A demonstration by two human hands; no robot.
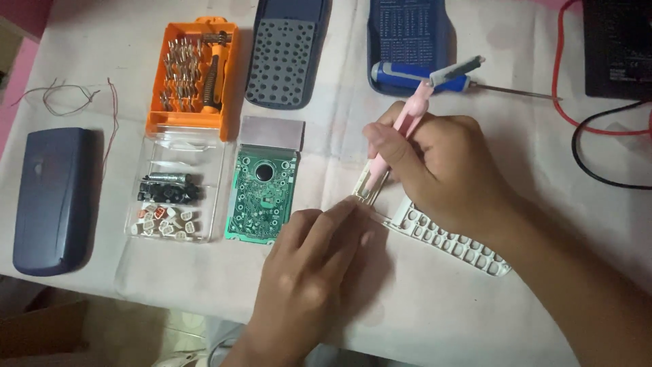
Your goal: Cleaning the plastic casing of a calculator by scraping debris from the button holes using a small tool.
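Observation:
My right hand [435,166] grips a pink utility knife [401,132], its blade end angled down toward the corner of a white rubber keypad sheet [451,241] lying on the table. My left hand [316,261] lies flat with its fingertips pressing on that same corner of the keypad, right by the blade. A green circuit board [261,194] with a grey display panel [273,132] rests just left of my left hand.
An orange screwdriver bit case [193,75] with a clear lid holding small parts [170,200], dark blue shells [54,197] [285,51] [407,34], a blue-handled screwdriver [421,76], thin wire [68,98], red and black cables [598,136], and the table's front edge.

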